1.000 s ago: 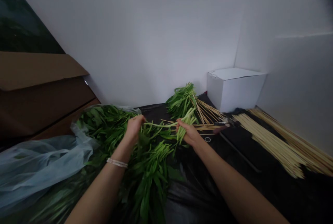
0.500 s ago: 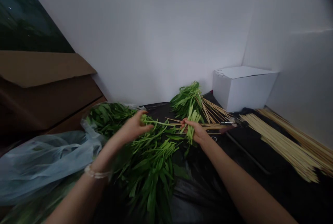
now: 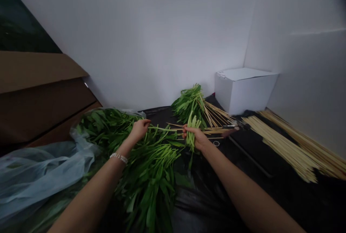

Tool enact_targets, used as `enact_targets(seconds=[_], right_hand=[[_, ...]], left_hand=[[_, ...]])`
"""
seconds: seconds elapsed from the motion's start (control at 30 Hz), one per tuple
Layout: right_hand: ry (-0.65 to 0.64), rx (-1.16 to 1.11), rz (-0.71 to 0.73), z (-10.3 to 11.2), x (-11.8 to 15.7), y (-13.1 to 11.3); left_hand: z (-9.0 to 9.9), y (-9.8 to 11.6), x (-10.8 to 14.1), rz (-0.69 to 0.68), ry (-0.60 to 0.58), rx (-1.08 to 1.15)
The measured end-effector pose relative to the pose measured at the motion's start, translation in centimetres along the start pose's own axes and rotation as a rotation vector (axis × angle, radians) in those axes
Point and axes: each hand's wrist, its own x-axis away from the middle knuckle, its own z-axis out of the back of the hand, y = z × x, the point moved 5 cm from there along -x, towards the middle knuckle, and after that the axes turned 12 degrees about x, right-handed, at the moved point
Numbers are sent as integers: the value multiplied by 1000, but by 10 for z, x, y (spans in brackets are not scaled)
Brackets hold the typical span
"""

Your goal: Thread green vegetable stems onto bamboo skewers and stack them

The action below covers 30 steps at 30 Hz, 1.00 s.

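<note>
Right grip [image 3: 199,137] round stem bundle [image 3: 193,122]; translucent bag [image 3: 45,171] holds leafy greens [image 3: 104,124].

The light is dim (darkest below), details soft.

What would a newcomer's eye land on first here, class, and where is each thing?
Probably the leafy greens, heaped from the left to the lower middle, beneath and around the left hand. Next, near the centre, the right hand grips a bunch of pale green stems. Over on the right, a spread of pale sticks lies nearer the viewer than the white box.
</note>
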Motion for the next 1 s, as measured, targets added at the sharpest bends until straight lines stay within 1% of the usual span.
enact_targets(seconds=[0.07,0.17,0.23,0.3,0.37,0.4,0.47,0.5,0.57,0.63,0.67,0.7,0.77,0.83,0.93,1.0], right_hand=[[-1,4,2,0,0,0],[2,9,3,0,-1,0],[0,6,0,1,-1,0],[-8,-5,4,2,-2,0],[-12,-14,6,4,-3,-1],[-8,-17,5,5,-4,-1],[15,-25,-2,8,-5,-1],[32,-31,-6,9,-5,-1],[67,-44,-1,10,-5,-1],[85,-49,13,8,-4,1],[83,-49,23,6,-3,1],[76,-48,29,3,-2,2],[60,-48,18,-3,0,4],[62,-64,-9,-9,2,5],[81,-106,-27,-12,3,3],[94,-114,-21,-9,1,2]], left_hand=[[-12,-9,-9,-9,3,-39],[-27,-20,-7,-27,-6,-112],[-30,-24,-3,-36,0,-164],[-25,-25,1,-39,22,-206],[-12,-23,2,-32,56,-237],[-2,-21,2,-23,90,-247],[22,-13,1,2,197,-255],[36,-8,1,14,270,-252],[56,9,4,0,375,-246],[64,33,11,-81,443,-232],[61,45,15,-117,458,-230],[55,57,19,-160,457,-231],[33,81,29,-297,436,-259],[8,98,39,-410,424,-285],[-24,112,53,-511,403,-294],[-39,116,61,-556,376,-287]])
